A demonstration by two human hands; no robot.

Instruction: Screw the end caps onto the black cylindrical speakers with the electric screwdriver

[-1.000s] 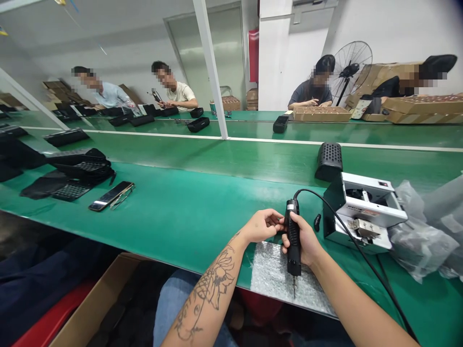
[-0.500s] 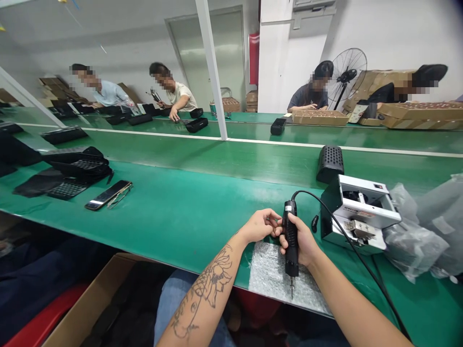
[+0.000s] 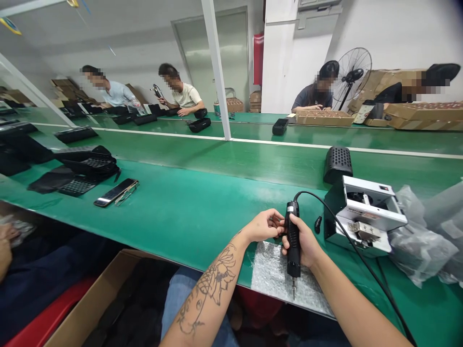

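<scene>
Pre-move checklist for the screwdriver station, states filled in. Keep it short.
1. Driver grip: ok. Right hand is wrapped around the power screwdriver.
2. Left hand clear of bit: ok. Left hand is up by the driver's body, away from the bit.
3. Left fingers free: cannot tell. The driver partly hides the fingertips.
4. Workpiece under bit: not ok. Only the silvery mat shows there.
5. Cord attached: ok. Cord loops from the driver's top.
6. Motor stopped: cannot tell.
</scene>
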